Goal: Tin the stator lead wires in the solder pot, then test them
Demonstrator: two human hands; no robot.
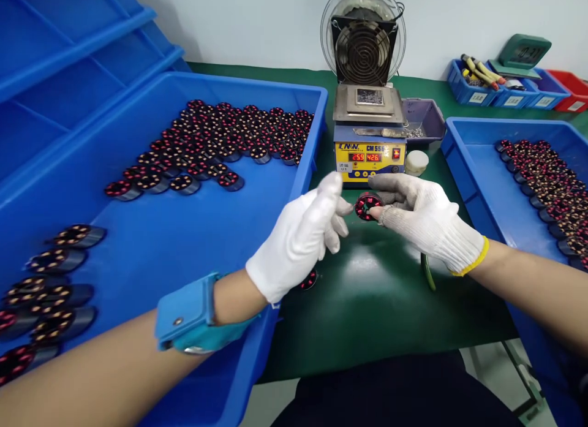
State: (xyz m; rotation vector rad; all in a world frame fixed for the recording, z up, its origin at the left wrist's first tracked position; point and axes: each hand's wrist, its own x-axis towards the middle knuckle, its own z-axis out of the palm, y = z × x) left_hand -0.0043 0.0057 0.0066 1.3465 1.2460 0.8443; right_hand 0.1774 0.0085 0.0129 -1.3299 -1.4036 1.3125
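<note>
My right hand (416,215), in a white knit glove with a yellow cuff, pinches a small round motor stator (367,205) between thumb and fingers. The stator has a black rim and red coils, and its face is turned toward me. Just left of it hovers my gloved left hand (310,228), thumb raised and fingers loosely bent, with nothing seen in them. One fingertip comes close to the stator; whether it touches, I cannot tell. Partly hidden below my left hand, another stator (309,280) lies on the green table (367,310).
Left stands a blue tray (206,225) of many stators; another blue tray (478,188) of them is right. A yellow-and-blue solder pot (370,151) stands ahead, a fan (366,50) behind it. A green-handled tool (427,271) lies below my right hand. Small bins (475,95) sit back right.
</note>
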